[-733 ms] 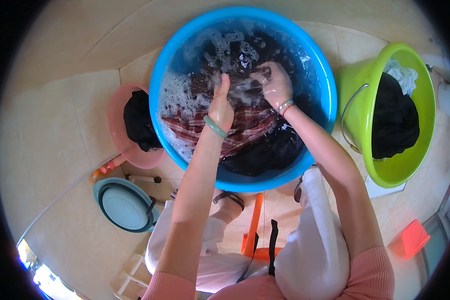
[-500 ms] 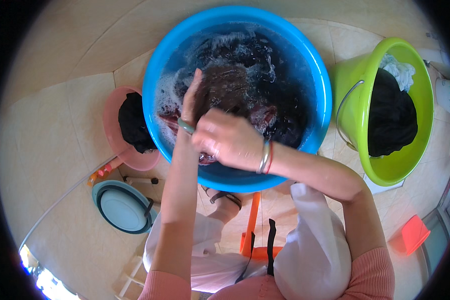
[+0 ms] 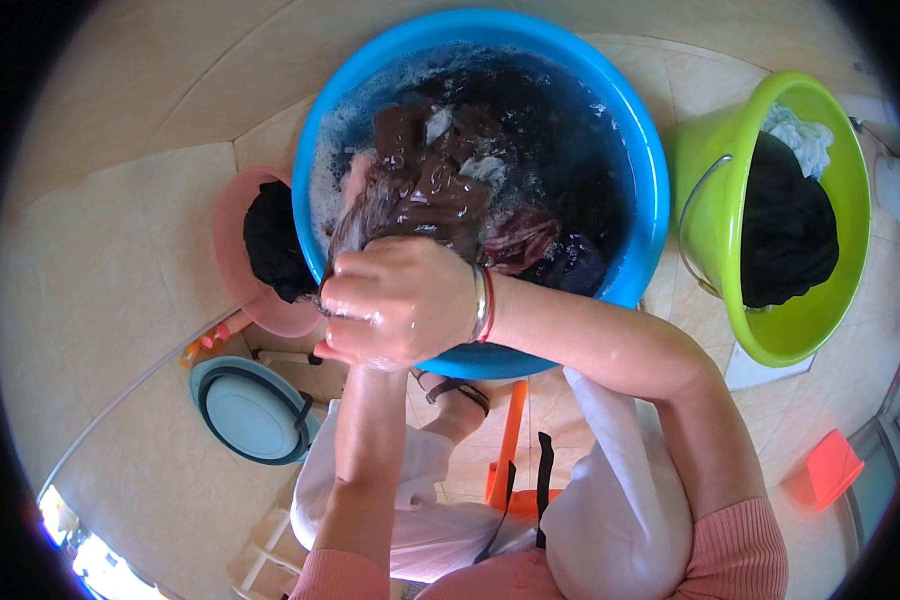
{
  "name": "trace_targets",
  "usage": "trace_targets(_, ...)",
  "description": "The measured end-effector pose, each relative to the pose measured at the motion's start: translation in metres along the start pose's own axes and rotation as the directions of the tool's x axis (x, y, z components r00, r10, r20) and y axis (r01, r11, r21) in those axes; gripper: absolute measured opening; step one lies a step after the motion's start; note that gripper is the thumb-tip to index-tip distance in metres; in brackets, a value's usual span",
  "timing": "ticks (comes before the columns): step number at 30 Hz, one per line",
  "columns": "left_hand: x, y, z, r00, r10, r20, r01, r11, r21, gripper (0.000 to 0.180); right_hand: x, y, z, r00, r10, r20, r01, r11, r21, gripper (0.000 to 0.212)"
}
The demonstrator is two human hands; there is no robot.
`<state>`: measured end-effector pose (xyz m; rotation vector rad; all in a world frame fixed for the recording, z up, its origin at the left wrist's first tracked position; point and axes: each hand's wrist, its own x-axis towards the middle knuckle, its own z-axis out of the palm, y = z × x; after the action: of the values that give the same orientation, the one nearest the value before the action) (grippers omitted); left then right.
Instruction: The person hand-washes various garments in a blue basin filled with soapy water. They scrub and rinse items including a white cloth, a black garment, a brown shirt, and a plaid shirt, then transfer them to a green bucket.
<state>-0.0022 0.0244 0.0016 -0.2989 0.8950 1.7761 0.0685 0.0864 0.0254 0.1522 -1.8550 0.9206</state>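
Observation:
A wet dark maroon garment (image 3: 420, 190) hangs from both hands over a big blue wash basin (image 3: 640, 200) of soapy water with more dark laundry. My right hand (image 3: 410, 295), with bangles at the wrist, is fisted around the top of the garment near the basin's front rim. My left hand (image 3: 345, 335) is mostly hidden under the right one, gripping the same cloth. Water drips from the fabric.
A green bucket (image 3: 830, 300) with dark and white clothes stands at the right. A pink tub (image 3: 232, 260) with a black garment sits left of the basin, a teal folded basin (image 3: 250, 410) below it. An orange stool (image 3: 510, 450) is under me on the tiled floor.
Both hands rose from scrubbing in the water and came toward me, lifting the maroon garment up out of the suds; the right hand now covers the left.

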Motion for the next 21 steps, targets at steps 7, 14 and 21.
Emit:
trace_targets(7, 0.003, -0.010, 0.013, 0.896, 0.270, -0.351, -0.224, 0.960, 0.165, 0.038, -0.006, 0.035, -0.014, 0.962, 0.231, -0.146, -0.241, 0.969, -0.054, 0.014)
trace_targets(14, 0.026, -0.040, 0.001, 0.942, 0.305, -0.141, -0.223, 0.881, 0.417, 0.041, -0.095, 0.116, -0.059, 0.495, 0.825, -0.273, -0.869, 0.471, -0.151, 0.026)
trace_targets(21, 0.042, -0.025, -0.025, 0.998, 0.039, -0.053, -0.015, 0.920, 0.391, 0.076, -0.146, 0.113, -0.082, 0.575, 0.815, -0.074, -0.782, 0.521, -0.342, 0.049)
